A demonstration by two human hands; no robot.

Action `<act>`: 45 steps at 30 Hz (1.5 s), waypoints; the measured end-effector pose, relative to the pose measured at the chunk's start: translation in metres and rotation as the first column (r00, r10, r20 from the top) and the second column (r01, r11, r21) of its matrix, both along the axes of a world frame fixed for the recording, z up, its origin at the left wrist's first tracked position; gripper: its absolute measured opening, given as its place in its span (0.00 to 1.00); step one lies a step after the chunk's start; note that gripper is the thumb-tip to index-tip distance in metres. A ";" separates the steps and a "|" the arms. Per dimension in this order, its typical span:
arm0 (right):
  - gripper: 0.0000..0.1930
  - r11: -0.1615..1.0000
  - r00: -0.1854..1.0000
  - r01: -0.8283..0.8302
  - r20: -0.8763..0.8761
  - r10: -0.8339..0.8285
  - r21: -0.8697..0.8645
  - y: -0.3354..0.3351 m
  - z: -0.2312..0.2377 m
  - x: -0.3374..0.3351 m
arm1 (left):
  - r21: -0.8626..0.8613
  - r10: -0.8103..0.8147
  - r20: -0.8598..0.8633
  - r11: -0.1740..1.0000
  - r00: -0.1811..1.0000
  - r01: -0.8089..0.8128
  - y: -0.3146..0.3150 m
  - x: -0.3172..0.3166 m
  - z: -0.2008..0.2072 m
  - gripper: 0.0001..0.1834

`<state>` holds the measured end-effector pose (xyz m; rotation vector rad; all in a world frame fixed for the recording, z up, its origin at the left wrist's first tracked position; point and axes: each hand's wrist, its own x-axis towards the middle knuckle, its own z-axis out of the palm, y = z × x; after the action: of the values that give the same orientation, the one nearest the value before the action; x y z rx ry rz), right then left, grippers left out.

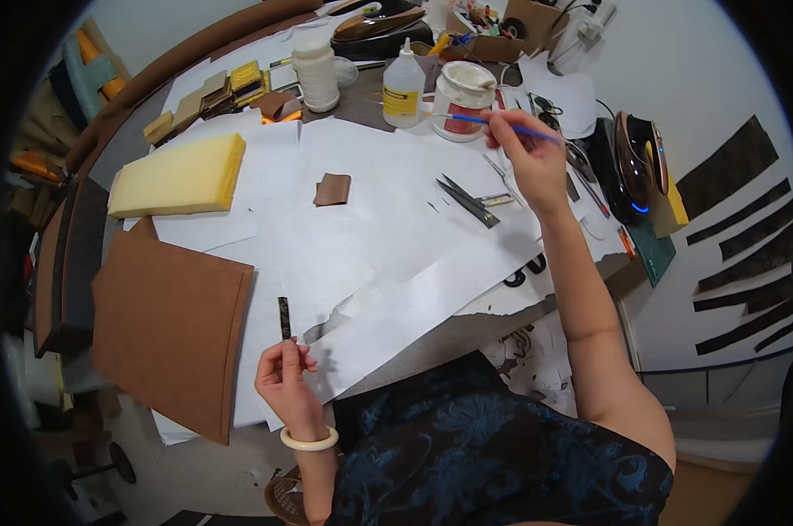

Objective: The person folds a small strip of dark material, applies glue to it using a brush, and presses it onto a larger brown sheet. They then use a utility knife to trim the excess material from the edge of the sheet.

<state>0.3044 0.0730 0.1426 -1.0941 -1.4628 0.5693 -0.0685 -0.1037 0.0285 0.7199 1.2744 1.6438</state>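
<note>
Between the fingertips of my left hand [289, 386] is pinched a narrow dark strip [283, 317], held upright over the white paper near the table's front edge. My right hand [530, 162] grips a thin blue-handled brush [467, 117], its tip pointing left, in front of the open white jar [463, 101]. A clear squeeze bottle [403, 88] with a yellow label stands just left of that jar. On the paper between my hands lies a small folded piece of brown leather [332, 189]. To its right rest dark scissors or shears [469, 202].
A large brown leather panel [173, 324] lies at the left, below a yellow foam block [177, 175]. At the back stand a white lidded jar [315, 77] and a dark iron-like device [379, 28]. Another such device [629, 167] sits at right by a green cutting mat [654, 251].
</note>
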 end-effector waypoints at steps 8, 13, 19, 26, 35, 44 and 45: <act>0.25 0.905 0.810 0.323 0.414 -0.415 0.277 0.178 -0.001 -0.023 | -0.226 -0.135 -0.024 0.966 0.991 0.126 0.012 0.001 -0.014 0.11; 0.40 0.883 0.655 0.434 0.610 -0.446 0.180 0.262 -0.037 -0.021 | -0.267 -0.231 0.057 0.934 0.971 0.237 0.012 -0.001 -0.002 0.12; 0.41 0.866 0.626 0.466 0.624 -0.468 0.181 0.272 -0.061 -0.046 | -0.322 -0.188 0.083 0.924 0.979 0.205 -0.018 -0.012 0.001 0.13; 0.41 0.824 0.562 0.367 0.603 -0.567 0.432 0.253 -0.061 -0.061 | -0.500 -0.192 0.128 0.835 0.973 0.231 -0.042 -0.001 -0.001 0.14; 0.36 0.944 0.863 -0.315 0.445 0.240 0.101 0.051 0.057 -0.130 | 0.200 0.138 -0.619 0.980 0.773 -0.015 -0.010 -0.011 0.038 0.29; 0.38 0.784 0.784 -0.620 0.078 0.616 0.027 -0.060 0.008 -0.151 | 0.176 -0.228 -0.357 0.936 0.906 0.305 0.005 0.034 0.047 0.46; 0.36 0.785 0.786 -0.617 0.002 0.618 0.062 -0.062 0.008 -0.148 | 0.162 -0.254 -0.289 0.937 0.923 0.309 -0.004 0.032 0.046 0.45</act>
<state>0.1561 0.0109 0.1503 -0.5309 -1.8132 0.9835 -0.0361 -0.1077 0.0742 1.2269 1.1252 1.4861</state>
